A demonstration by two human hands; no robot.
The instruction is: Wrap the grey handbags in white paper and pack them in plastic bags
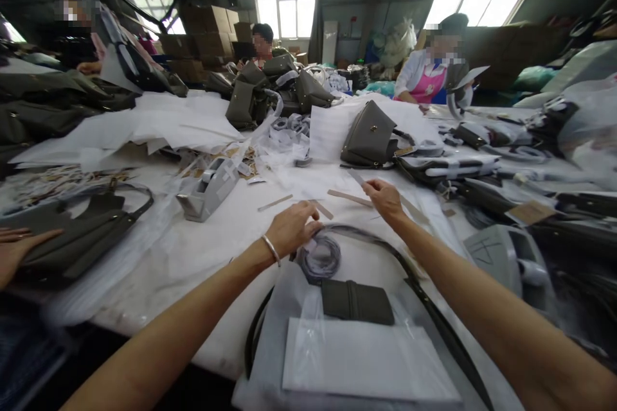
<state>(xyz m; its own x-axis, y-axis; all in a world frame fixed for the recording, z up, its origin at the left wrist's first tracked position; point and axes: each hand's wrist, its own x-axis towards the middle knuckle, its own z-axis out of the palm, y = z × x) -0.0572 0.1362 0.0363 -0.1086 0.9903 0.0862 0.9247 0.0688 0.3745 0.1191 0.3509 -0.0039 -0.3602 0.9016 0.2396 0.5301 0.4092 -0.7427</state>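
Note:
My right hand [385,199] pinches a thin pale grey strip [357,177] above the table. My left hand [293,228], with a bracelet at the wrist, has its fingers drawn together beside the end of a dark bag strap [385,245]; what it holds, if anything, is hidden. Just below it is a coil of wrapped grey cord [321,258]. In front of me lies a bag under translucent wrapping [270,359], topped by a small dark green flat piece [357,302] and a white packet [357,359]. Loose strips [349,197] lie between my hands.
A tape dispenser [209,189] stands left, another dispenser [511,263] right. At far left, a co-worker's hand [24,247] rests on a dark bag [81,237]. White sheets [168,122], a dark handbag [370,135] and bag piles lie beyond. Several people work around the table.

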